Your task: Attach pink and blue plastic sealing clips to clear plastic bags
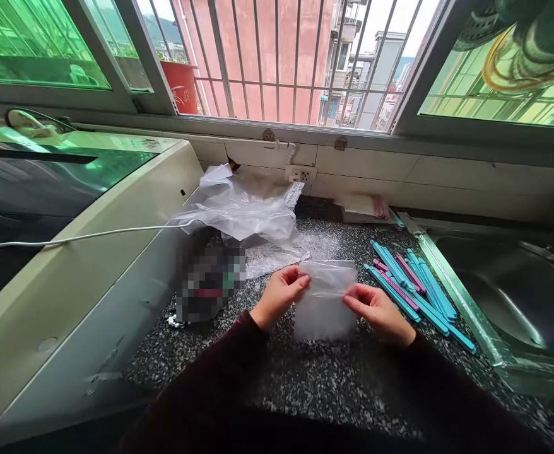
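Between my two hands hangs a small translucent plastic bag (325, 315), held upright above the speckled dark countertop (305, 384). My left hand (284, 291) pinches its upper left edge between thumb and fingers. On the right edge, a little lower, my right hand (372, 308) is closed on the same bag. Just right of that hand lies a loose pile of blue and purple plastic strips (414, 284), probably bag sealing clips. Behind the bag is a crumpled heap of clear plastic wrapping (253, 214).
A cream-coloured appliance (163, 183) with a white cable (97, 234) stands on the left. A blurred-out dark item (208, 284) lies beside it. Flat plastic packets (362, 208) rest by the wall, below and right of a power socket (300, 174). A metal sink (508, 296) is at the right.
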Demonstrator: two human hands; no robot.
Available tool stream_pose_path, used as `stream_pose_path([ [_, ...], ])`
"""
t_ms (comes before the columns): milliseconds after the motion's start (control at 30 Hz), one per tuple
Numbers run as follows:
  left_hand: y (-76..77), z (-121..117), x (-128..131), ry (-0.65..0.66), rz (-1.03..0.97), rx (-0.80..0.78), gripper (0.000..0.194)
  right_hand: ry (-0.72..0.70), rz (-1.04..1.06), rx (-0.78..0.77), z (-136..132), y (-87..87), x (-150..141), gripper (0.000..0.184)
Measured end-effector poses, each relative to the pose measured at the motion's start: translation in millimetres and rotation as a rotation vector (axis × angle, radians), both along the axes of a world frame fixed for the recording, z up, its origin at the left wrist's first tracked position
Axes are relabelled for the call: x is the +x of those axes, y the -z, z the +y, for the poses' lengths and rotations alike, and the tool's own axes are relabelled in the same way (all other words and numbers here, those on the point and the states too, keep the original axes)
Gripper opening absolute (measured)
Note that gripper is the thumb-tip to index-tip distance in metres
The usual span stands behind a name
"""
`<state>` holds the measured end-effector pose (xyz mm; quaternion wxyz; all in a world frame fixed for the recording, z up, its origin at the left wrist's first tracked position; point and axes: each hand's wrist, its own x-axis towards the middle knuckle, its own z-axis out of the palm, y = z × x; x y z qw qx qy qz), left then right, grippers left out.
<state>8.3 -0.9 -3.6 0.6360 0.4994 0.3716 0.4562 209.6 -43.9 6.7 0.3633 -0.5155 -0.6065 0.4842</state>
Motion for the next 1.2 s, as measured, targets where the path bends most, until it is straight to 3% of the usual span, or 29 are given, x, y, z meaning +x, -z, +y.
stream_pose_path([
  [233,-7.7,-4.3,-7.0,0.036,0.106,0.217,0.030,0.223,-0.113,0.593,-5.1,-6.4,6.7,0.017],
  [300,-7.0,-4.0,-7.9,0.062,0.199,0.235,0.027,0.205,-0.121,0.573,-4.7,-7.4,7.5,0.015],
  [500,2.8,0.3,-6.2,0.137,0.187,0.126,0.031,0.216,-0.029,0.220,6.8,5.2,10.7,0.032],
  [600,4.2,1.9,-5.6,0.067,0.257,0.218,0.025,0.242,0.025,0.147,13.4,12.5,11.9,0.035],
  [700,2.6,1.7,-6.3,-0.099,0.351,0.474,0.018,0.249,-0.005,0.261,14.3,11.2,12.6,0.029],
  [800,1.4,-0.8,-10.0,-0.234,0.407,0.772,0.013,0.248,-0.173,0.600,8.8,5.1,15.1,0.018],
  [900,5.8,-5.8,-17.5,-0.284,0.559,1.030,0.015,0.173,-0.376,0.934,0.3,4.5,20.8,0.011],
  [967,12.9,-11.6,-24.8,-0.224,0.733,1.129,0.017,0.049,-0.517,1.024,-6.1,9.8,25.8,0.012],
  [1100,29.6,-29.7,-42.3,-0.014,1.008,1.142,0.026,-0.249,-0.792,0.965,-18.3,24.3,39.8,0.023],
  [1200,33.4,-41.4,-50.3,0.027,1.033,1.104,0.029,-0.251,-0.810,0.869,-16.6,23.2,51.2,0.027],
])
